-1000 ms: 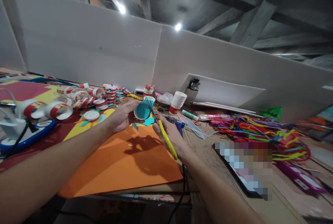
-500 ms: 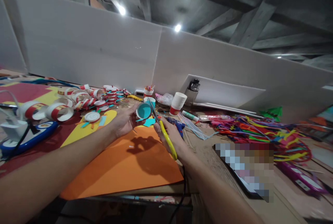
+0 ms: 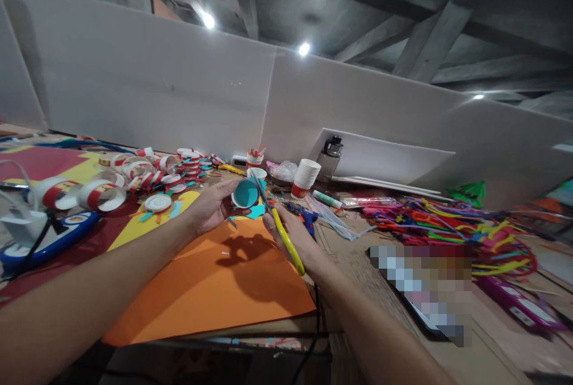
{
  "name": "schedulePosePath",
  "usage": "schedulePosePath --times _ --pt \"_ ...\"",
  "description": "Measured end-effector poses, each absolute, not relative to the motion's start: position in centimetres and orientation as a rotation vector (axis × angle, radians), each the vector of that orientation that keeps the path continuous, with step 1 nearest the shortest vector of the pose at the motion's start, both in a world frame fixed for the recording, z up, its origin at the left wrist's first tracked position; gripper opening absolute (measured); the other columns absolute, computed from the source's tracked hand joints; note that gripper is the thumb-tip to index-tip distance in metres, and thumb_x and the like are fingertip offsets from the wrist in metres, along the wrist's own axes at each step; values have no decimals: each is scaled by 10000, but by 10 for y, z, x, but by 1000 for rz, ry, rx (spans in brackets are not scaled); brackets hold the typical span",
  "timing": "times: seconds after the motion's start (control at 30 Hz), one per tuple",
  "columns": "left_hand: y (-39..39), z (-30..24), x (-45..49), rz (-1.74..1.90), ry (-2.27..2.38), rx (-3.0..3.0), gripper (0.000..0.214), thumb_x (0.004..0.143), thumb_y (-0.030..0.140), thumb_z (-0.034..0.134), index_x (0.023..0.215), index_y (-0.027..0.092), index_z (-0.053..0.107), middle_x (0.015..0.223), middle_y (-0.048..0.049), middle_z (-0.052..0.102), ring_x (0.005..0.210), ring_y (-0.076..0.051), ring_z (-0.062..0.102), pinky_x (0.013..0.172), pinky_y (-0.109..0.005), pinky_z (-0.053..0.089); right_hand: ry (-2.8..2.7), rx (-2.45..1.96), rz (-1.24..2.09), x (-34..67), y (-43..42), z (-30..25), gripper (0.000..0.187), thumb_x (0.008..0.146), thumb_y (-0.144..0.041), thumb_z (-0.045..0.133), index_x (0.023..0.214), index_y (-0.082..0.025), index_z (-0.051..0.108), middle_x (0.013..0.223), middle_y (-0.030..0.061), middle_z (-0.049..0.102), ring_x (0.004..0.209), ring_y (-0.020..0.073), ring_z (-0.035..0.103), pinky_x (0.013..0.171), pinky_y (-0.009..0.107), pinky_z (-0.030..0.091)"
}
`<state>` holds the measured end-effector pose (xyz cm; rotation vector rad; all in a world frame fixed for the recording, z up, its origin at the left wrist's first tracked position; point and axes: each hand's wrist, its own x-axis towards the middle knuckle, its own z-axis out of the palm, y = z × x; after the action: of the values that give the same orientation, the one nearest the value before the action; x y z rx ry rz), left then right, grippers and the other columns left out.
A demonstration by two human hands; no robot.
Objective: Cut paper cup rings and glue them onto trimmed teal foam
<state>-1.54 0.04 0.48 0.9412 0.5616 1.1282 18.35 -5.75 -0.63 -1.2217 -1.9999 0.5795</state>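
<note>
My left hand (image 3: 210, 206) is closed around a small paper cup (image 3: 245, 193) with a teal inside, its mouth turned toward me. My right hand (image 3: 293, 236) grips yellow-handled scissors (image 3: 284, 239), whose blades reach up to the cup's right rim. Both hands hover over an orange paper sheet (image 3: 206, 289) lying on the table. A teal paper scrap (image 3: 255, 212) lies just below the cup.
Cut red-and-white cup rings (image 3: 98, 191) are scattered at the left. A stack of paper cups (image 3: 305, 177), a bottle (image 3: 331, 155) and a glue stick (image 3: 326, 198) stand behind. Coloured pipe cleaners (image 3: 447, 224) pile at the right. A blue glue gun (image 3: 302, 215) lies beside my right hand.
The hands, cup and scissors stay almost in place; the cup has shifted slightly in my left hand and the view has tilted a little.
</note>
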Motion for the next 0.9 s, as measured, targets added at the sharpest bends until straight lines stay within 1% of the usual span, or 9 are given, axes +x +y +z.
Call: schedulePosePath --times 0.17,0.3,0.37,0.5,0.67,0.77,0.9 --pt "1 5 -16 1125 542 960 257 878 238 581 1095 130 665 1144 -143 675 801 -193 688 601 -322 604 -1990 -1229 576 182 -60 -5 336 943 -516 413 964 -209 549 819 -5 555 688 131 451 640 255 361" --pt "0 7 -16 1130 557 949 250 907 233 527 1081 126 672 1113 -134 684 765 -174 681 609 -327 607 -1989 -1233 564 182 -60 -4 344 941 -520 415 982 -209 558 816 -5 561 681 131 457 634 255 357" --pt "-1 8 -16 1130 564 952 252 907 233 525 1080 124 672 1117 -137 682 764 -177 682 603 -329 607 -1990 -1225 548 182 -59 -5 342 939 -520 417 961 -209 557 808 -7 559 688 132 464 636 254 357" --pt "-1 10 -18 1143 589 980 240 873 226 578 1067 123 675 1099 -142 683 779 -192 683 596 -331 604 -1999 -1233 536 183 -59 -6 341 932 -530 425 884 -208 523 752 -22 521 659 123 446 605 243 338" --pt "1 10 -20 1144 633 1013 249 870 276 587 1050 131 678 1060 -135 682 800 -208 675 575 -331 598 -2014 -1257 522 182 -61 -2 351 930 -530 427 795 -208 461 705 -31 491 620 111 426 571 237 300" --pt "2 9 -22 1139 641 1044 265 868 292 592 1063 135 680 1090 -137 672 798 -196 665 563 -315 592 -2028 -1276 526 182 -63 0 353 927 -532 429 786 -209 450 693 -31 484 608 112 422 555 239 283" --pt "2 9 -22 1109 640 1092 292 869 283 591 1109 139 673 1149 -146 656 826 -195 658 571 -308 593 -2046 -1274 509 183 -64 2 335 925 -529 431 816 -213 457 728 -19 496 646 127 425 574 244 290"
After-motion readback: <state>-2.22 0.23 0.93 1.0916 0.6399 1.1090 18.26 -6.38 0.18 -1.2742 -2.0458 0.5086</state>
